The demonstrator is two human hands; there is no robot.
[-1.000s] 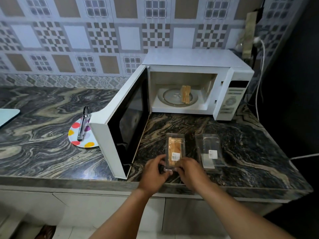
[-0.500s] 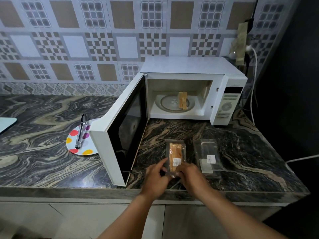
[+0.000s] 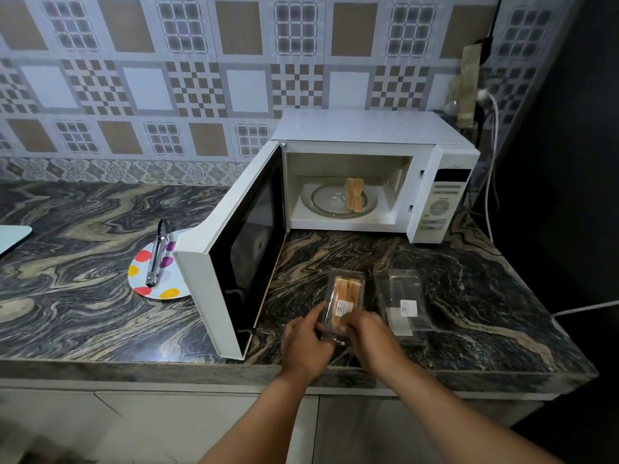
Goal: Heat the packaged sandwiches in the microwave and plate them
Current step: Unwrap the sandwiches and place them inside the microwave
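Note:
A clear plastic pack with a sandwich (image 3: 345, 298) inside lies on the marble counter in front of the white microwave (image 3: 371, 132). My left hand (image 3: 306, 343) grips the pack's near left edge. My right hand (image 3: 370, 336) grips its near right end. The microwave door (image 3: 234, 252) stands wide open. Inside, an unwrapped sandwich (image 3: 355, 194) stands on the glass turntable (image 3: 321, 199). An empty clear pack (image 3: 402, 301) with a white label lies just right of my hands. A dotted plate (image 3: 167, 289) with metal tongs (image 3: 156, 254) on it sits left of the door.
The marble counter (image 3: 83, 262) runs left and ends at its front edge near my wrists. A pale blue board (image 3: 11, 237) shows at the far left. A white cable (image 3: 582, 308) crosses the right side, and a plug and cord (image 3: 492, 135) hang beside the microwave.
Both hands stay on the near end of the sandwich pack, shifting only slightly. The camera tilted, so everything sits lower in view.

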